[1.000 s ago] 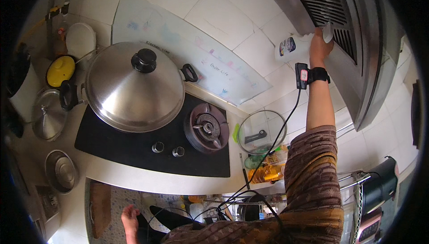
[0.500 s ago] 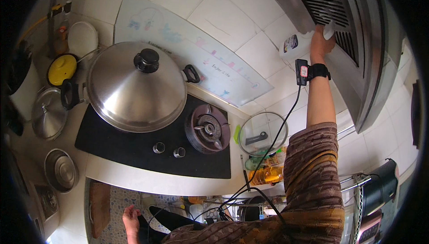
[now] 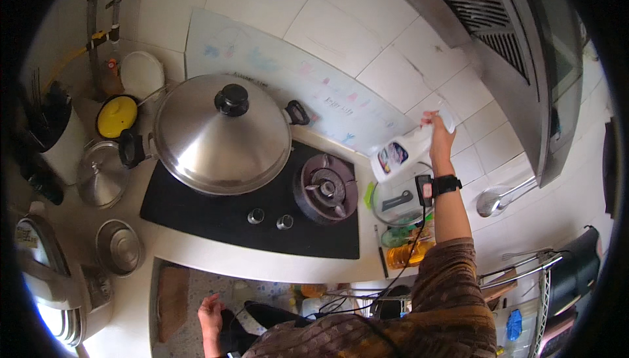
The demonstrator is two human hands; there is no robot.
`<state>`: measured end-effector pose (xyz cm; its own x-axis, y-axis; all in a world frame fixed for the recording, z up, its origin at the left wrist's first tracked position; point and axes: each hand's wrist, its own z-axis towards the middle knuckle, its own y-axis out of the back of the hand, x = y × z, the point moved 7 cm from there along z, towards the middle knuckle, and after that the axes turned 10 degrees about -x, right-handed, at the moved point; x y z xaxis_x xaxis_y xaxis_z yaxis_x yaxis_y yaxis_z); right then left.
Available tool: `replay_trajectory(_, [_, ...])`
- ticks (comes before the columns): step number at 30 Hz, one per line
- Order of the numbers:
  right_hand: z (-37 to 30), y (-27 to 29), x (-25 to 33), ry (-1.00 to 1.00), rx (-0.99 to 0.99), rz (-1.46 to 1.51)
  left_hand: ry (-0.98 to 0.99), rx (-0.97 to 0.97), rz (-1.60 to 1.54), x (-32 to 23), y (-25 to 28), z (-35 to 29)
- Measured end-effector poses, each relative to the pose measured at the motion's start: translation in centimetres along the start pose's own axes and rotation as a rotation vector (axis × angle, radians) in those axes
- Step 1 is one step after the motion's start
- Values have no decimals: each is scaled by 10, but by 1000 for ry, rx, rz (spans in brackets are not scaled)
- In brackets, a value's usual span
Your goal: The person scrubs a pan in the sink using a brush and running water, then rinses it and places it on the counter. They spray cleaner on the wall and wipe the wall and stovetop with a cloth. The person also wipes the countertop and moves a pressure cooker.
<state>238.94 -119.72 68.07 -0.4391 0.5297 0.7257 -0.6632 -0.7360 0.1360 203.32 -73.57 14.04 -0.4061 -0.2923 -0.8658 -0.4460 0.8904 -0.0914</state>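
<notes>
My right hand is closed round the neck of a white spray bottle with a dark label on its side. The bottle tilts in front of the tiled wall, past the right end of the stove. A pale spray head shows above my fingers. Low in the picture, my left hand hangs by my body with its fingers loosely apart and nothing in them. On the black stovetop a big steel wok with a domed lid covers the left burner. The right burner is bare.
A range hood juts out at the upper right. Behind the bottle lean a glass lid and yellow oil bottles. Left of the wok stand a yellow-lidded pot, a steel lid and a steel bowl.
My right hand has brought the spray bottle down from the range hood's grille to a spot beside the wall. The whole view has shifted slightly. My left hand stays low and free.
</notes>
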Motion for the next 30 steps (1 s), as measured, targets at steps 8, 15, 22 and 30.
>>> replay_trajectory(8, [-22,47,-6,-194,36,258,-53,-31,104,-45,17,-26])
replay_trajectory(15, [-96,35,-45,-487,195,249,-137,42,223,-89,-10,-36])
replay_trajectory(22, [-71,50,-7,-210,186,486,-168,23,406,-116,-34,-40])
replay_trajectory(30, [-74,-18,-28,-224,352,238,-268,16,415,-137,-50,-56])
